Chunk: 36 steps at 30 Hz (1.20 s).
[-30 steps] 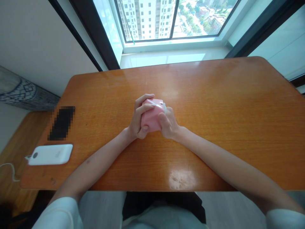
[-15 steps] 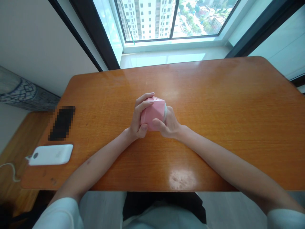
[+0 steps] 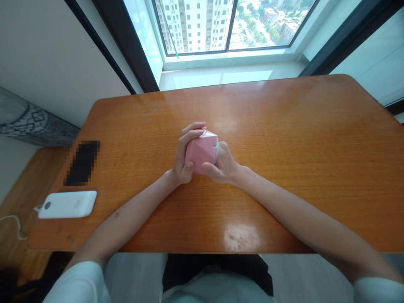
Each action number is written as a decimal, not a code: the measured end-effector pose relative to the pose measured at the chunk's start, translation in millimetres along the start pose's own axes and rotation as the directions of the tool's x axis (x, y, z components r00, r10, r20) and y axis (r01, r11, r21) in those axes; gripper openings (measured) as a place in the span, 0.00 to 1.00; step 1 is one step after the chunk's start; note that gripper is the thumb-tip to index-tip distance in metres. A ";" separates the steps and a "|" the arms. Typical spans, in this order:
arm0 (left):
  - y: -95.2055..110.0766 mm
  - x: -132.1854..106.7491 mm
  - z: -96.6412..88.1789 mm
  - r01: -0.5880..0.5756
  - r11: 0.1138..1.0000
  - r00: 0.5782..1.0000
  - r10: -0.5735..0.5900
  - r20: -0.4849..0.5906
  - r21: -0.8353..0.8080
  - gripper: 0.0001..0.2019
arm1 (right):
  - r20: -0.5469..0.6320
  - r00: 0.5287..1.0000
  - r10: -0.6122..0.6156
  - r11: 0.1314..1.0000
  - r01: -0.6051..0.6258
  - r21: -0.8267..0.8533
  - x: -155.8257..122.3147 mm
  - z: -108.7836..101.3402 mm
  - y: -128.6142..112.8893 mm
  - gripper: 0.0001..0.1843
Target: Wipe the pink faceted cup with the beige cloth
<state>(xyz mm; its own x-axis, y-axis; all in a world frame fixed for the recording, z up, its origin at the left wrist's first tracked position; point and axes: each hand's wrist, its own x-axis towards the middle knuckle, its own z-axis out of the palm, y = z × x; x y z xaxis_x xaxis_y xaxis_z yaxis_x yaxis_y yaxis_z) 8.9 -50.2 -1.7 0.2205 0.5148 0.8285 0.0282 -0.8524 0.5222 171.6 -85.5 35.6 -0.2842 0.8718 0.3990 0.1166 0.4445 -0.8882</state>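
Observation:
Between both hands, over the middle of the table, is a pink faceted object with a whitish part at its right end; its exact kind does not show. My left hand wraps round its left side, fingers over the top and thumb on the near side. On the right, my right hand grips by the whitish end, its thumb lying along the lower pink face. The other right fingers are hidden behind the object. A small notch shows at the right edge of the pink surface.
The brown wooden table reaches to a windowsill. Along the table's left side lie a white rounded device with a cable and a blurred-out dark rectangle. Patterned fabric hangs beyond the left edge.
The pink object has turned slightly in my hands and shifted a little left, so a notch by its whitish end now shows. Both hands keep hold.

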 end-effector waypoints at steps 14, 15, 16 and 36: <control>4.5 4.2 -7.1 0.157 0.965 0.988 -0.151 0.045 -0.211 0.30 | 0.035 0.999 0.016 0.992 -0.011 -0.126 1.3 2.6 2.8 0.48; 7.0 4.3 -5.8 0.237 0.924 0.971 -0.234 0.049 -0.299 0.30 | 0.122 0.990 -0.070 0.951 0.103 -0.293 1.2 -0.9 5.1 0.48; 9.4 4.9 -5.3 0.320 0.869 0.946 -0.317 0.073 -0.378 0.29 | 0.219 0.967 -0.130 0.880 0.214 -0.424 2.0 -4.0 6.0 0.49; 11.9 18.0 -3.5 0.642 0.374 0.705 -0.632 0.323 -0.669 0.31 | -0.171 0.971 0.165 0.884 -0.223 -0.411 -14.3 -123.6 -33.0 0.29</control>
<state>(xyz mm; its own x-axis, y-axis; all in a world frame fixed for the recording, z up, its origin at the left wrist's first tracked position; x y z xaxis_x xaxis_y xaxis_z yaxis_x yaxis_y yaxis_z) 9.8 -50.8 20.2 0.4525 0.8716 0.1885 -0.5004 0.0733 0.8627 289.4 -87.2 87.4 -0.0938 0.9554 0.2802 0.5578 0.2835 -0.7801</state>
